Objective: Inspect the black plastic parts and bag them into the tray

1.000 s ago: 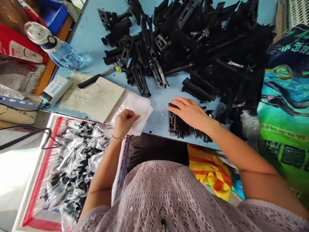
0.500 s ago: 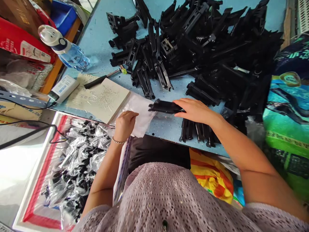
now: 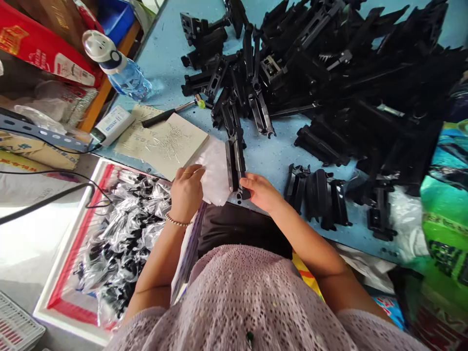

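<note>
My right hand (image 3: 260, 191) grips the near end of a black, bar-shaped part (image 3: 239, 158), thumb on top. The part points away from me, close to the table's front edge. Just left of it lies a stack of thin clear plastic bags (image 3: 215, 170). My left hand (image 3: 187, 192), fingers curled in a pinch, is at the left edge of these bags and appears to hold one. A pad (image 3: 183, 141) scattered with tiny slender pieces sits beyond my left hand. Several similar black parts (image 3: 318, 195) stand in a row to my right.
A big heap of black parts (image 3: 347, 73) covers the back right of the blue table (image 3: 278, 151). Farther left are a screwdriver-like tool (image 3: 161, 118), a white box (image 3: 113, 126) and a water bottle (image 3: 127, 78). A crate (image 3: 60, 287) of bagged parts stands low left.
My right hand has come left and nearer with the black part, turning it from sideways to pointing away. My left hand stays by the bags. The view has shifted slightly.
</note>
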A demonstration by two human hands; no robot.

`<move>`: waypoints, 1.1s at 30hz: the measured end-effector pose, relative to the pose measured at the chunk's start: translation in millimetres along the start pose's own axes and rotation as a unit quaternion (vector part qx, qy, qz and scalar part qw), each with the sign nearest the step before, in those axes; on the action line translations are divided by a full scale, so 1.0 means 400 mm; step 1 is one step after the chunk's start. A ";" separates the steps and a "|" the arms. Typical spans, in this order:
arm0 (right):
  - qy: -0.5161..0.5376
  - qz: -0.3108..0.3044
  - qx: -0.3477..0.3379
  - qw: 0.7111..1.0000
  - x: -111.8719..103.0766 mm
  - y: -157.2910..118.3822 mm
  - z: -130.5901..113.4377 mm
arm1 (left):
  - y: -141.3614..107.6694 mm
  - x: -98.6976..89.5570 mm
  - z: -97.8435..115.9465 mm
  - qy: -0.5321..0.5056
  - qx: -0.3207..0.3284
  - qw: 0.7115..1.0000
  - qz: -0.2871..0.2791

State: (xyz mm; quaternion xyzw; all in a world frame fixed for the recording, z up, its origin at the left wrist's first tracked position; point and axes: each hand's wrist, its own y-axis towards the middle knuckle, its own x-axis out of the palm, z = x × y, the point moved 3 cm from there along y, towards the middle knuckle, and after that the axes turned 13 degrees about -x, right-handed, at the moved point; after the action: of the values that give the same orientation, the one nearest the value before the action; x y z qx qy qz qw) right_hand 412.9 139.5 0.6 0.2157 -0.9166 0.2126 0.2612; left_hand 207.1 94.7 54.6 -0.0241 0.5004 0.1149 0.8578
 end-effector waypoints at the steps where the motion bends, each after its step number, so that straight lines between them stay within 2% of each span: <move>1: -0.022 0.008 -0.020 1.000 -0.013 -0.020 -0.014 | 0.002 0.002 -0.001 -0.004 -0.001 1.000 0.001; 3: -0.054 0.015 -0.044 0.997 -0.032 -0.069 -0.039 | 0.009 0.010 0.001 -0.043 -0.007 0.999 -0.002; 4: -0.056 -0.007 -0.034 0.998 -0.036 -0.094 -0.046 | 0.012 0.014 0.003 -0.063 -0.010 0.998 -0.005; 7: 0.000 -0.137 0.085 0.987 -0.020 -0.154 -0.029 | 0.010 0.020 0.009 -0.092 0.001 0.996 -0.019; 8: 0.028 -0.161 0.121 0.979 -0.014 -0.163 -0.017 | 0.004 0.018 0.012 -0.090 0.016 0.996 -0.019; 10: 0.070 -0.157 0.155 0.973 -0.004 -0.161 0.008 | -0.021 0.010 0.020 -0.075 0.058 0.995 -0.010; 13: 0.077 -0.114 0.157 0.978 0.008 -0.127 0.033 | -0.082 0.003 0.042 -0.039 0.122 0.991 -0.023; 17: 0.056 -0.075 0.127 0.987 0.020 -0.089 0.025 | -0.159 0.001 0.073 -0.072 0.204 0.970 -0.109; 21: 0.008 -0.062 0.077 0.995 0.016 -0.086 0.013 | -0.176 -0.002 0.075 -0.119 0.197 0.969 -0.085; 24: -0.118 -0.022 -0.005 0.993 0.012 -0.104 0.017 | -0.185 0.019 0.099 -0.103 0.258 0.953 -0.119; 26: -0.220 -0.026 -0.061 0.973 0.027 -0.130 0.017 | -0.197 0.017 0.119 -0.084 0.273 0.949 -0.133; 28: -0.254 -0.073 -0.078 0.961 0.055 -0.162 0.015 | -0.219 -0.015 0.131 -0.078 0.255 0.956 -0.122; 30: -0.215 -0.152 -0.049 0.963 0.085 -0.189 0.016 | -0.251 -0.066 0.126 -0.081 0.234 0.961 -0.119; 32: -0.168 -0.224 -0.001 0.960 0.107 -0.199 0.025 | -0.278 -0.110 0.084 -0.069 0.195 0.969 -0.138; 33: -0.158 -0.238 0.018 0.958 0.110 -0.196 0.032 | -0.284 -0.120 0.043 -0.048 0.161 0.974 -0.152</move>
State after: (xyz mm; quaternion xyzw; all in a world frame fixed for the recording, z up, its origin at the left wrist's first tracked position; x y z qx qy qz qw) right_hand 413.8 56.7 37.7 0.4634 -0.8642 0.1235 0.1523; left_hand 224.0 -21.6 96.2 0.0441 0.4611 -0.0975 0.8809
